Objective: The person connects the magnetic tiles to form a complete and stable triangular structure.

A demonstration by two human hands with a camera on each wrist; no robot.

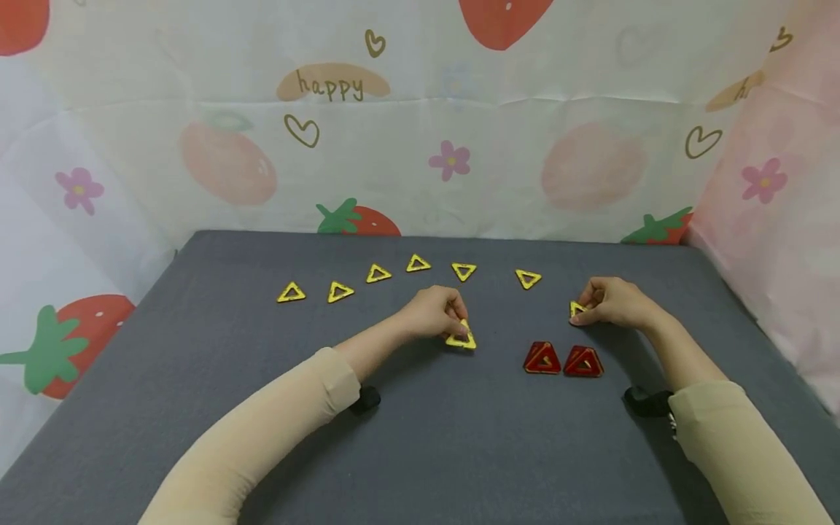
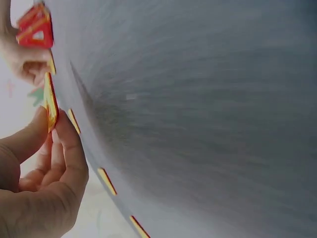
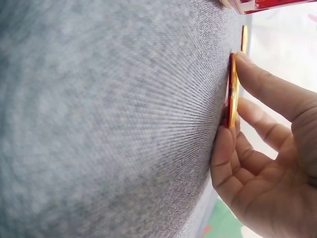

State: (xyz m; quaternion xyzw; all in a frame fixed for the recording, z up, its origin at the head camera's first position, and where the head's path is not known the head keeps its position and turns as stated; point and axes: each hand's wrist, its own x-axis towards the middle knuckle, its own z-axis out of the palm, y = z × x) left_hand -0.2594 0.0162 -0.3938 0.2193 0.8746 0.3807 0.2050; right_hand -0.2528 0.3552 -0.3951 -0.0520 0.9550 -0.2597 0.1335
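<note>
My left hand [image 1: 433, 312] pinches a yellow triangle with a hollow middle [image 2: 52, 106] between thumb and fingers; in the left wrist view it stands on edge, raised off the cloth. On the right, my right hand [image 1: 613, 301] grips another yellow triangle [image 3: 233, 94] by its edges, close to the cloth; its underside looks red in the right wrist view. Several more yellow triangles [image 1: 291, 299] lie in a curved row beyond the hands, the rightmost one [image 1: 528, 273] pointing toward me. Two red triangular pieces [image 1: 534, 359], which look like stacks, sit side by side nearer me.
A dark grey cloth [image 1: 426, 445] covers the table. Behind it and at both sides hangs a pale curtain [image 1: 407, 168] printed with strawberries, flowers and hearts. Black straps [image 1: 646, 402] show at the wrists.
</note>
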